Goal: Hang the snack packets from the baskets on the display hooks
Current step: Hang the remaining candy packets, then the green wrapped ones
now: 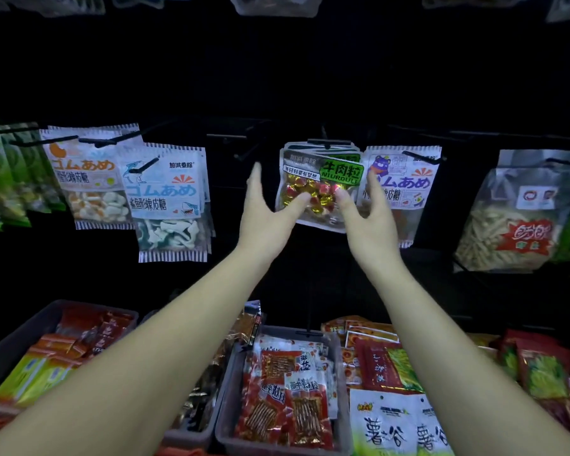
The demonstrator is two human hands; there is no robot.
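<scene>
A stack of beef-granule packets [316,189] with a green label and red and gold candies hangs on a black display hook [326,143] at the centre of the dark rack. My left hand [267,212] is at the stack's left edge, fingers straight and pointing up, thumb tip touching the front packet. My right hand [366,215] mirrors it at the right edge, fingers straight up and thumb tip on the packet's front. Neither hand curls round the packet. Below, grey baskets [226,386] hold several red snack packets [283,399].
Shark gummy packets [165,199] and orange gummy packets [89,179] hang to the left, a purple-bear gummy packet [405,179] and a clear bag of strips [514,222] to the right. A bare hook [226,136] juts out left of centre. Another basket [20,337] sits lower left.
</scene>
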